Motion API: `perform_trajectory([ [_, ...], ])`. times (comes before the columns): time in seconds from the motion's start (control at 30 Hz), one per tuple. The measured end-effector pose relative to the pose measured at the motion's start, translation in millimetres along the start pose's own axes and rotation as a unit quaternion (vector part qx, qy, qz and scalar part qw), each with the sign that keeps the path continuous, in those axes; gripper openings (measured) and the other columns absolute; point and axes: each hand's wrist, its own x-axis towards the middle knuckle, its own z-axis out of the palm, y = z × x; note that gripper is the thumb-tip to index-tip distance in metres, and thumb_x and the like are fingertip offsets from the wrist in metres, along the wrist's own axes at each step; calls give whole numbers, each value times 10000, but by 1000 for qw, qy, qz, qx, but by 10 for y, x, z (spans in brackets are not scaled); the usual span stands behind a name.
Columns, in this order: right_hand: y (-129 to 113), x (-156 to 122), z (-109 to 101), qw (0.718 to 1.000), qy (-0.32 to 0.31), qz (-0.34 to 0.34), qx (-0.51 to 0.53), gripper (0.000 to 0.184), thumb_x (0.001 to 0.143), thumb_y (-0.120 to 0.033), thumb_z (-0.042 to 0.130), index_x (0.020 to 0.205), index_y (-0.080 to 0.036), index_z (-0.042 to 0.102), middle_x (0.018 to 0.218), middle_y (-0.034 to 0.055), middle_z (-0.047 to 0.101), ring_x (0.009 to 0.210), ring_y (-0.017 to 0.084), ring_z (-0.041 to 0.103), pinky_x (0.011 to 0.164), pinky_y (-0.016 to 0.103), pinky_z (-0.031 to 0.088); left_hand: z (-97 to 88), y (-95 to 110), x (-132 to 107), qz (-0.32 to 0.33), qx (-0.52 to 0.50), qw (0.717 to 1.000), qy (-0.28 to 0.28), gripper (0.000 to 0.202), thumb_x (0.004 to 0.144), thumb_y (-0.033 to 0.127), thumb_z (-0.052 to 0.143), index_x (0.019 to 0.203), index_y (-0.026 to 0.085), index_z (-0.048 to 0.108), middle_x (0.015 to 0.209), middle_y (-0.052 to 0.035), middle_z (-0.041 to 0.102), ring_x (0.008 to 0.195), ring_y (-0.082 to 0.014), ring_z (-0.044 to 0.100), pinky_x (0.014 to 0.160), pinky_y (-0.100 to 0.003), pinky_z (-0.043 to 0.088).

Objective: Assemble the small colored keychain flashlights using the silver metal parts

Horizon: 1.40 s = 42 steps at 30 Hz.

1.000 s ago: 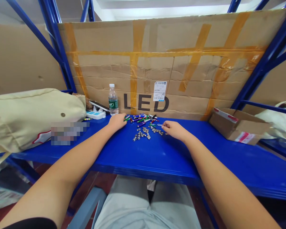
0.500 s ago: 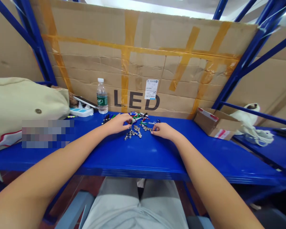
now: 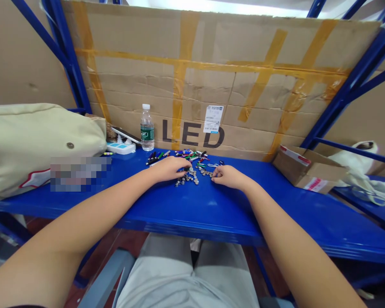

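My left hand (image 3: pixel 170 168) curves over the left side of a loose heap of small metal pieces (image 3: pixel 195 179), thumb and fingers drawn together. A dark bit and a round silver one show at its fingertips; what exactly it grips is too small to name. On the heap's other side, my right hand (image 3: pixel 228 176) has its fingers pinched beside some coin-like silver discs (image 3: pixel 205 172). Anything inside that pinch is hidden. Behind the hands lie several coloured pens or slim metal clips (image 3: pixel 192 154), and a pale carabiner-like loop (image 3: pixel 212 165) rests near the right hand.
On the blue table (image 3: pixel 192 209), a water bottle (image 3: pixel 147 130) stands at the back beside a power strip (image 3: pixel 120 147). A cream bag (image 3: pixel 45 141) fills the left. An open cardboard box (image 3: pixel 309 169) sits right. Taped cardboard (image 3: pixel 131 85) walls the rear.
The whole view has shifted, so things appear farther right. My left hand has slid slightly right over the metal pieces. My right hand stays pinched at nearly the same spot by the discs.
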Motion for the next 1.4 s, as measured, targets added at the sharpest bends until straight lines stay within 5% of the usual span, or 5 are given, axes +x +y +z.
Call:
perform_trajectory([
  [0.4,-330,-124,46,959,112,-198,167,156,783,-294,558,871,-166,572,566,-57,456,526,87,410,536,220,333,19,100,42,21,-18,1000,-10,207,842,221,516,1037,186,575,975,-44,664,882,-174,614,777,-269,445],
  [1.13,-385,-156,71,951,119,-220,180,182,805,-296,555,948,-184,536,592,-55,468,544,95,437,549,225,344,10,192,49,43,-27,998,25,228,852,271,531,1051,178,591,966,-63,672,892,-192,621,782,-284,439],
  [1.4,-417,-206,37,955,163,-222,111,125,820,-322,539,836,-200,564,554,-51,427,521,96,409,528,221,328,-47,195,31,46,-14,998,43,208,866,253,504,1042,186,591,980,-54,675,909,-180,624,802,-285,426],
])
